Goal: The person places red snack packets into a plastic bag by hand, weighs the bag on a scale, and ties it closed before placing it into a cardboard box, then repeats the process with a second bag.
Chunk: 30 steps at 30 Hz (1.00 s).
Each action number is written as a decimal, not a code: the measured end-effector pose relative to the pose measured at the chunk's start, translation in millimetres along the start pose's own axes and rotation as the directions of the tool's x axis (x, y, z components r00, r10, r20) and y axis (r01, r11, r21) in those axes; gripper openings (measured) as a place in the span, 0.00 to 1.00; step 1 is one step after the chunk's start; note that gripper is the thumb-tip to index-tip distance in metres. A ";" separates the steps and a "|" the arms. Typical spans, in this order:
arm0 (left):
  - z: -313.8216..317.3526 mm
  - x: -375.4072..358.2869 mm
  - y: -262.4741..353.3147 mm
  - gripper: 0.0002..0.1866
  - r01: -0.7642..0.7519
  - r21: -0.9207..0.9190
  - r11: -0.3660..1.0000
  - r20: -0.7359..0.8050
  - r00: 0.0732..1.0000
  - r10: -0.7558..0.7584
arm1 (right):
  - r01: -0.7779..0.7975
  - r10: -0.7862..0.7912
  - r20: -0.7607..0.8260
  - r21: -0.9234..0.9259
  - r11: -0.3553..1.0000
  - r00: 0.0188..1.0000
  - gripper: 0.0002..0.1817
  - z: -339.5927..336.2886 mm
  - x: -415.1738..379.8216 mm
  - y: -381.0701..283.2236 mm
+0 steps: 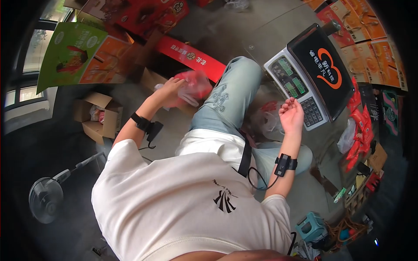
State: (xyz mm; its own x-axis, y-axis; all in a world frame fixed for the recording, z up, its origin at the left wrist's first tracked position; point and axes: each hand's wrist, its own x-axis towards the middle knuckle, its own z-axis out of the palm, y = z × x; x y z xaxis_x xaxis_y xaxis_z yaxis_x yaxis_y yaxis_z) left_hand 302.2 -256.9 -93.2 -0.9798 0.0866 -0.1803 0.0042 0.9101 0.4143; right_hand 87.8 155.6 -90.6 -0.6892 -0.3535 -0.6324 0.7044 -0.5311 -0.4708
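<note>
My left hand [171, 90] grips the near side of a clear plastic bag [194, 89] with red contents, beside my raised knee. Motion blurs the bag somewhat. My right hand [291, 115] is palm up beside the keypad [311, 110] of a white digital scale [291, 78]. Its fingers are loosely curled and slightly apart, with nothing seen in them. A black tray [323, 71] with an orange heart print tops the scale, and its green displays are lit. Another clear bag [267, 119] with something red inside lies between my legs, partly hidden by my right hand and forearm.
A long red box [187, 55] lies ahead of my left hand. An open carton [100, 116] and a fan [46, 199] stand at left. Red packets [360, 126] lie right of the scale. Orange boxes [370, 48] stand far right; a blue stool [311, 226] is lower right.
</note>
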 end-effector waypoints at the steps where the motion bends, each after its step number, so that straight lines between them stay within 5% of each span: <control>1: -20.1 5.2 15.2 0.30 0.117 -0.013 0.993 0.112 0.987 -0.114 | 0.004 -0.004 -0.001 0.006 1.000 1.000 0.09 1.6 -0.1 -2.0; 6: -19.2 14.0 -7.6 0.35 0.148 -0.023 0.989 0.167 0.976 -0.142 | 0.008 -0.008 0.003 0.010 1.000 1.000 0.09 -0.3 1.1 -3.9; 8: 0.4 14.2 -28.7 0.32 0.352 -0.009 0.936 0.352 0.877 -0.326 | 0.009 -0.009 -0.002 0.016 1.000 1.000 0.09 -1.3 0.1 -3.9; 12: 35.5 7.7 -57.1 0.28 0.433 0.023 0.901 0.295 0.858 -0.420 | 0.006 -0.005 -0.038 0.032 0.999 0.999 0.08 -10.4 -1.5 -3.4; 14: 45.6 7.4 -63.0 0.23 0.541 0.124 0.832 0.141 0.820 -0.555 | 0.003 -0.002 -0.043 0.025 1.000 0.999 0.08 -13.4 -0.5 -1.5; 18: 62.2 14.5 -96.4 0.17 0.532 0.114 0.839 0.268 0.797 -0.541 | -0.007 0.008 -0.042 0.018 1.000 0.999 0.08 -17.8 4.3 0.3; 23: 148.9 21.3 -34.6 0.46 0.818 -0.222 0.530 -0.067 0.529 -0.846 | -0.058 0.058 -0.073 0.001 0.998 0.996 0.08 -12.8 9.1 9.6; 26: 166.1 31.7 -51.7 0.29 0.664 -0.406 0.628 -0.298 0.553 -0.778 | -0.085 0.083 -0.092 -0.017 0.996 0.992 0.08 -11.9 10.5 15.9; 30: 152.2 39.4 -74.6 0.16 0.672 -0.438 0.597 -0.304 0.514 -0.802 | -0.083 0.078 -0.109 -0.039 0.996 0.991 0.07 -12.6 8.9 15.9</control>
State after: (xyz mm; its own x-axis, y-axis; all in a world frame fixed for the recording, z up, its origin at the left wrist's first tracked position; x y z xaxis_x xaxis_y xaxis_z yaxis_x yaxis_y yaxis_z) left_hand 293.7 -259.7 -267.0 -0.5675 -0.8088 -0.1539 -0.7438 0.4236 0.5170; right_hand 95.0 153.7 -111.5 -0.6096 -0.3074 -0.7307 0.7650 -0.4697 -0.4406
